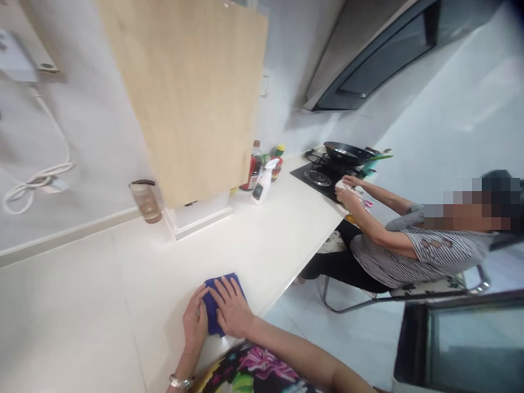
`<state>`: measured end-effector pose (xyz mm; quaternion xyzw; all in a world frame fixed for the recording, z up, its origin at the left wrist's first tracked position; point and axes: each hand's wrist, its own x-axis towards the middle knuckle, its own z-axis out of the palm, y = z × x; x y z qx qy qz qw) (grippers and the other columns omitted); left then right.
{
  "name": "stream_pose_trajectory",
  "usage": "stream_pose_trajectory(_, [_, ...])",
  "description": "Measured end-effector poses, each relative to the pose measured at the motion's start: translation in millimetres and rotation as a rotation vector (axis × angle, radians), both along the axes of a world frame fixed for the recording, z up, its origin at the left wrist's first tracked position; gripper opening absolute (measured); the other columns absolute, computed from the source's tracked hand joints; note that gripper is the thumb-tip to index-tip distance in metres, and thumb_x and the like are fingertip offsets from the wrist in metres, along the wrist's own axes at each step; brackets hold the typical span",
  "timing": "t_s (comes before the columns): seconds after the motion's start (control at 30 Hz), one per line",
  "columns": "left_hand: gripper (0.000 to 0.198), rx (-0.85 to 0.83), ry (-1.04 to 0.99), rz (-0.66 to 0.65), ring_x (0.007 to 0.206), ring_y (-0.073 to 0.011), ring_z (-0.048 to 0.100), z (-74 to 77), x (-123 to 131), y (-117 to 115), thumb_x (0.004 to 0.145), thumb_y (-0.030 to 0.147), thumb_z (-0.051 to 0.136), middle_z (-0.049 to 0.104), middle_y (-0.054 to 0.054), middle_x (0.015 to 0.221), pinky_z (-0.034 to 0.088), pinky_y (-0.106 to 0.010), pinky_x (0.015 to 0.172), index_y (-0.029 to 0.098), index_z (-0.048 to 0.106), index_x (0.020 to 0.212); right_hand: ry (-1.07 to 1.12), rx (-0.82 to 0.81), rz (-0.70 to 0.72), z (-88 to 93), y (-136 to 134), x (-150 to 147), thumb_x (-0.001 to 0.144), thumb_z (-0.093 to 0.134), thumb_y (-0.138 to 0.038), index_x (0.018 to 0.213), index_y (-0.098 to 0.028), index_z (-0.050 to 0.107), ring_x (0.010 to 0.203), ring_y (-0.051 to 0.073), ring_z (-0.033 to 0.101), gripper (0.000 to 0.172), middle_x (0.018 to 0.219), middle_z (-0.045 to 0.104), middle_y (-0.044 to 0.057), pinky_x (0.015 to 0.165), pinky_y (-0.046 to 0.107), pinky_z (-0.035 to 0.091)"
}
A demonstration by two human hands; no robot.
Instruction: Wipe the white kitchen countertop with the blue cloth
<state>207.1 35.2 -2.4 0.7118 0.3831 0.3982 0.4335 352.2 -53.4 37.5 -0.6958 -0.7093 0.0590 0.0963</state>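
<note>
A folded dark blue cloth (pixel 213 317) lies on the pale countertop (pixel 164 295), close to its front edge. My right hand (pixel 233 308) rests flat on top of the cloth with its fingers stretched out. At the cloth's left edge is my left hand (pixel 195 316), its fingertips touching the cloth and its thumb apart from the fingers; a silver bracelet circles that wrist. Neither hand is wrapped round anything.
A brown-tinted cup (pixel 146 203) stands by the wall, left of a wooden cabinet (pixel 196 98). Behind are a white spray bottle (pixel 264 183), sauce bottles (pixel 254 166) and a wok (pixel 347 154) near the hotplate (pixel 318 178). A seated person (pixel 426 254) at right holds something white.
</note>
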Motion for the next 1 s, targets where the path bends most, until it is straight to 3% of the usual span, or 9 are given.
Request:
stream_pose_trajectory(0.27, [0.044,-0.105,-0.028,0.112,0.114,-0.0243,0.067,-5.5,-27,-13,0.093,0.043,0.042,0.072,-0.011,0.122,0.050,-0.049,0.107,0.019,0.071,0.116,0.015,0.084,0.035,-15.9,0,19,0.095,0.047,-0.035,0.157,-0.026,0.030,0.153,0.026,0.018,0.065,0.164,0.028,0.005,0.125,0.052,0.018])
stream_pose_trajectory(0.37, [0.045,-0.133,-0.012,0.119,0.106,-0.0240,0.071,-9.1,-30,-10,0.091,0.043,0.042,0.074,-0.010,0.116,0.053,-0.048,0.102,0.019,0.072,0.115,-0.033,0.110,-0.059,-23.6,-11,46,0.094,0.045,-0.031,0.157,-0.026,0.030,0.152,0.026,0.021,0.065,0.164,0.029,0.005,0.124,0.051,0.020])
stream_pose_trajectory(0.5, [0.043,-0.085,0.045,0.074,0.109,-0.0242,0.070,-9.9,-32,-7,0.088,0.040,0.043,0.075,-0.008,0.114,0.052,-0.048,0.104,0.020,0.073,0.112,-0.134,0.112,-0.163,-27.4,-28,101,0.095,0.039,-0.030,0.156,-0.024,0.032,0.151,0.025,0.024,0.061,0.163,0.032,0.005,0.123,0.050,0.021])
stream_pose_trajectory(0.6, [0.043,-0.035,0.088,0.056,0.112,-0.0243,0.068,-12.1,-32,-6,0.088,0.041,0.043,0.075,-0.007,0.116,0.052,-0.047,0.105,0.022,0.074,0.111,-0.219,0.103,-0.337,-26.5,-34,144,0.096,0.036,-0.029,0.154,-0.022,0.037,0.149,0.025,0.029,0.058,0.160,0.037,0.006,0.122,0.048,0.023])
stream_pose_trajectory(0.7, [0.043,-0.011,0.124,0.042,0.112,-0.0248,0.068,-14.4,-31,-5,0.089,0.042,0.041,0.075,-0.007,0.116,0.052,-0.048,0.104,0.022,0.074,0.109,-0.272,0.105,-0.473,-28.1,-33,167,0.097,0.034,-0.031,0.154,-0.020,0.037,0.147,0.025,0.031,0.058,0.159,0.040,0.007,0.122,0.048,0.022])
stream_pose_trajectory(0.87, [0.044,-0.016,0.167,0.028,0.113,-0.0267,0.068,-12.0,-28,-5,0.088,0.045,0.040,0.074,-0.006,0.118,0.052,-0.050,0.104,0.024,0.074,0.108,-0.252,0.086,-0.595,-36.9,-30,155,0.099,0.032,-0.036,0.154,-0.017,0.036,0.149,0.030,0.028,0.059,0.160,0.037,0.010,0.123,0.053,0.018])
stream_pose_trajectory(1.0, [0.046,-0.114,0.145,0.063,0.118,-0.0274,0.065,-10.8,-28,-6,0.089,0.047,0.039,0.073,-0.006,0.121,0.048,-0.053,0.109,0.025,0.072,0.113,-0.209,0.040,-0.531,-38.4,-36,121,0.099,0.033,-0.040,0.157,-0.016,0.029,0.151,0.033,0.023,0.063,0.164,0.028,0.012,0.124,0.057,0.015])
